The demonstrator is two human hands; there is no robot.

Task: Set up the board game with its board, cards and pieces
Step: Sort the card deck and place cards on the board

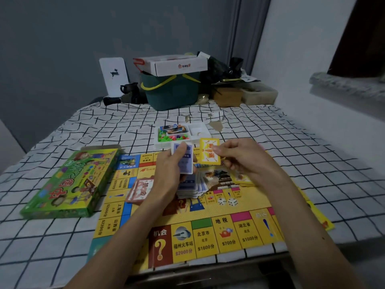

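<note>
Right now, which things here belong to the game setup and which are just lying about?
Game setup: game board, blue cards in the left hand, yellow card in the right hand, red card stack, dice, tray of pieces, game box.
Lying about: green basket, white carton, black jug, deer picture.

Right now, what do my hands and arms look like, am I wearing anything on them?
Both are bare: the left hand and right hand have no gloves, rings or watch visible, and no sleeves reach the forearms in view. A small dark spot marks the right forearm.
</note>
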